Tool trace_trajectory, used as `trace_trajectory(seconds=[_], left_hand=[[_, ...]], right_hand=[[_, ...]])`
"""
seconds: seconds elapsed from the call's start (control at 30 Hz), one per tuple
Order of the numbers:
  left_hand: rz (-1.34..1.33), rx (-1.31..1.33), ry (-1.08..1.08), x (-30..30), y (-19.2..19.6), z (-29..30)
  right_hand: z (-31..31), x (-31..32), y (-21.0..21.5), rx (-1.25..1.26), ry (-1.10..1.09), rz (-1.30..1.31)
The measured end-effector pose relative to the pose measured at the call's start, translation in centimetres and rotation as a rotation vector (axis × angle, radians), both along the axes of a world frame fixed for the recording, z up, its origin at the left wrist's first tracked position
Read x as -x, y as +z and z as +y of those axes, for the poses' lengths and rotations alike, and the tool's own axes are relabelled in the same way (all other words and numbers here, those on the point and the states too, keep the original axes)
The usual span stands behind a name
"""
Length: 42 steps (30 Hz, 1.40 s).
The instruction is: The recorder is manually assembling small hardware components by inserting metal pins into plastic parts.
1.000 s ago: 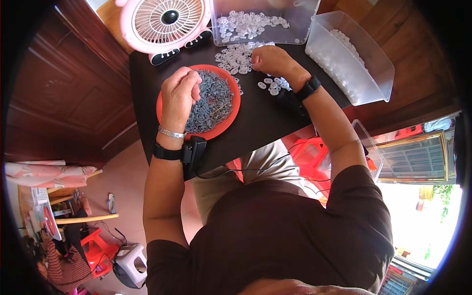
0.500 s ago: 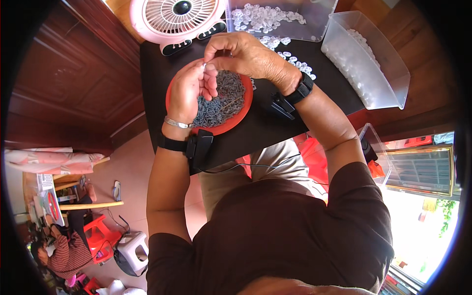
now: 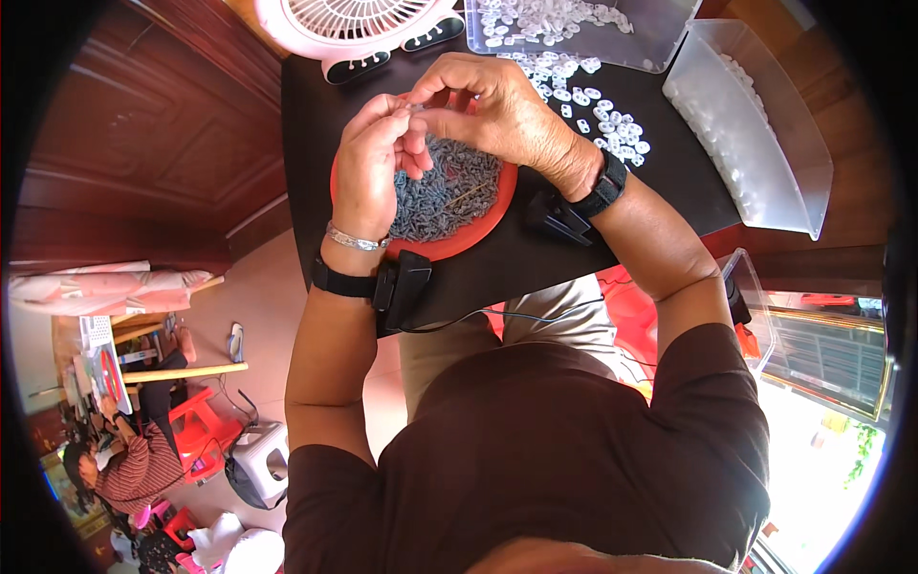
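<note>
Both my hands meet over the far part of a round orange-red basin [image 3: 490,228]. The basin holds a heap of small grey screw-like pieces [image 3: 430,206]. My left hand [image 3: 371,163] pinches a tiny whitish plastic piece between thumb and fingertips, its other fingers curled. From the right, my right hand [image 3: 497,110] brings thumb and forefinger together at the same spot; whatever they grip is hidden. Loose white oval plastic pieces with holes [image 3: 622,134] lie on the black table to the right of my right hand.
A pink fan [image 3: 368,29] stands at the table's far left. Behind lies a clear bin [image 3: 660,53] of white pieces, with a translucent bin [image 3: 755,143] at the right. A cable [image 3: 469,320] hangs by the near edge. Another person [image 3: 143,469] sits far left near stools.
The view has shifted, so the table sits further right. My fingertips still meet above the basin, and the white piece between them shows less than before.
</note>
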<state>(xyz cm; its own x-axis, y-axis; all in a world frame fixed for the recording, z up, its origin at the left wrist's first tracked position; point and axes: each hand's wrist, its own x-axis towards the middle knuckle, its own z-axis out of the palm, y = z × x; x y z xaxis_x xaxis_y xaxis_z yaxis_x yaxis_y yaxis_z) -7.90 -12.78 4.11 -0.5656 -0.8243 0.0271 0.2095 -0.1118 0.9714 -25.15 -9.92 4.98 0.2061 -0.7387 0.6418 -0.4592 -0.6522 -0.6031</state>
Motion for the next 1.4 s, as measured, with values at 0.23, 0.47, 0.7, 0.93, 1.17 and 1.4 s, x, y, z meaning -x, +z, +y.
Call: trace_trajectory(seconds=[0.23, 0.47, 0.7, 0.93, 1.17, 1.4], left_hand=[[-0.061, -0.008, -0.055, -0.1, 0.3, -0.3], [0.003, -0.003, -0.027, -0.1, -0.3, -0.8], [-0.126, 0.029, -0.041, -0.4, 0.0, -0.9], [-0.118, 0.092, 0.084, -0.3, -0.1, -0.7], [-0.078, 0.119, 0.196, -0.4, 0.0, -0.7], [-0.073, 0.123, 0.19, -0.3, 0.2, -0.6]], right_hand=[[-0.5, 0.6, -0.7, -0.054, 0.142, -0.044], [-0.2, 0.3, -0.8, -0.288, 0.091, -0.127], [-0.4, 0.3, -0.9, 0.007, 0.063, -0.02], [-0.1, 0.4, -0.6, -0.024, -0.049, 0.134], [1.4, -0.7, -0.1, -0.178, 0.244, 0.509], [0.8, -0.8, -1.6, -0.07, 0.13, 0.645]])
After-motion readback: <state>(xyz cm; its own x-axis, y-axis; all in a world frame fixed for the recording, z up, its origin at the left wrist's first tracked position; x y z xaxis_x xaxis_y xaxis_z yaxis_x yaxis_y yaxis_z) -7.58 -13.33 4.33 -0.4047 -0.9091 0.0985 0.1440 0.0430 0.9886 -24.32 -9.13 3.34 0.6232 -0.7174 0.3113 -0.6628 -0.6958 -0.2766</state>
